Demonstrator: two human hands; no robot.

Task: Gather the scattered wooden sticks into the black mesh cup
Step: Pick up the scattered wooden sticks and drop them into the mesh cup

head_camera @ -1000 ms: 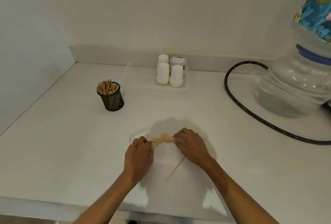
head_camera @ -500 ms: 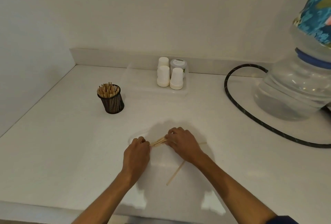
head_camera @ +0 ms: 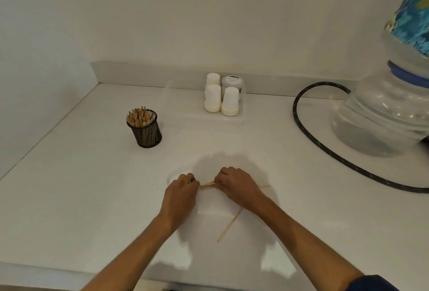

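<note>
Item: wooden sticks point(head_camera: 207, 185), bundled on the counter point(head_camera: 81, 197). We see our left hand point(head_camera: 180, 194) and right hand point(head_camera: 239, 186) each pinching one end, grip narrow. One loose stick point(head_camera: 228, 225) lies at 5 o'clock. Black mesh cup point(head_camera: 145, 131), holding more sticks, stands at 10 o'clock.

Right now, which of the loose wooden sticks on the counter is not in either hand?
The single stick lying diagonally on the counter, below the right hand. The bundle is pinched between the right hand and the left hand.
</note>
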